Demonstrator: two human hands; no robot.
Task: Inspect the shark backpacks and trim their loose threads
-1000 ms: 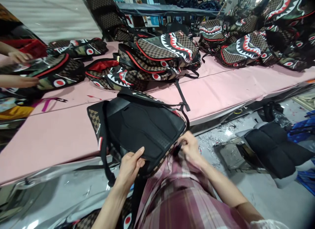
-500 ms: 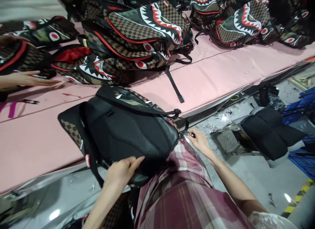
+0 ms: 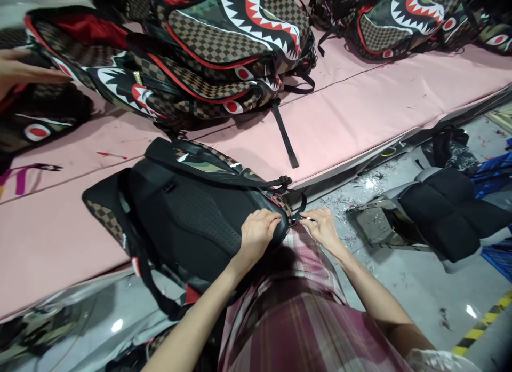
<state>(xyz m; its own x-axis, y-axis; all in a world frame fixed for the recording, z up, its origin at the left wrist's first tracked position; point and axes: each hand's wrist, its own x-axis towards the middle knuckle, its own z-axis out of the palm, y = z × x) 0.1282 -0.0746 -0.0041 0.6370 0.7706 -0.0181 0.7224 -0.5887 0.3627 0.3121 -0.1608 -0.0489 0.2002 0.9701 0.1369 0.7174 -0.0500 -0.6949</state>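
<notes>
A black-backed backpack [image 3: 192,212] with brown checked sides lies back panel up, partly on the pink table edge and partly against my plaid-covered lap. My left hand [image 3: 258,233] rests over its right end, fingers curled and pinched together; what they pinch, if anything, is too small to make out. Close beside that end, my right hand [image 3: 322,228] is closed around a small dark tool [image 3: 298,218] with a metallic glint, its kind unclear. The tool's tip is at the backpack's corner, near a loose black strap [image 3: 303,202].
Several checked shark-mouth backpacks [image 3: 224,36] are piled along the pink table [image 3: 360,105]. At left, another person's hand [image 3: 32,73] touches an open backpack [image 3: 80,46]. Small snips with a purple ribbon [image 3: 21,180] lie there. A stool with black cushions [image 3: 452,212] stands right.
My left hand has moved right and up across the back panel to the backpack's right end. The other person has lifted the open red-lined backpack. My right hand has barely moved.
</notes>
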